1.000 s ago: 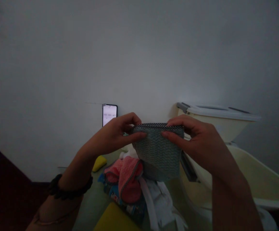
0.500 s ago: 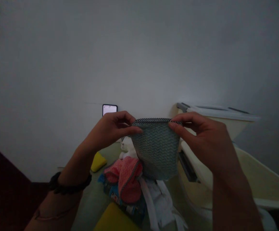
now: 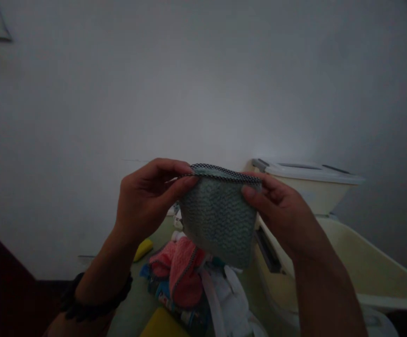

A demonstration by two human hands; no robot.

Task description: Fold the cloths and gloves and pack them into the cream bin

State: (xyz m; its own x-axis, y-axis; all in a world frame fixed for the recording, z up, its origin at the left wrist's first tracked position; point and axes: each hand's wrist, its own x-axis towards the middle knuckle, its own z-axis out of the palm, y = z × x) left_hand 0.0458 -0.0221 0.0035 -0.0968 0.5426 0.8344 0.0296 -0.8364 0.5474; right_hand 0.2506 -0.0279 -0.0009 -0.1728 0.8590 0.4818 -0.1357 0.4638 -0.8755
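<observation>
In the head view the left hand [image 3: 143, 201] and the right hand [image 3: 280, 210] each pinch a top corner of the small grey-green cloth [image 3: 217, 220], which hangs above a pink cloth [image 3: 184, 269] and looks light, soft, limp and wavy-knitted, probably best gripped at its dark stitched hem.

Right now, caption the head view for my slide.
Left hand and right hand pinch the top edge of a grey-green cloth above a pink cloth, beside a cream lidded bin.
</observation>
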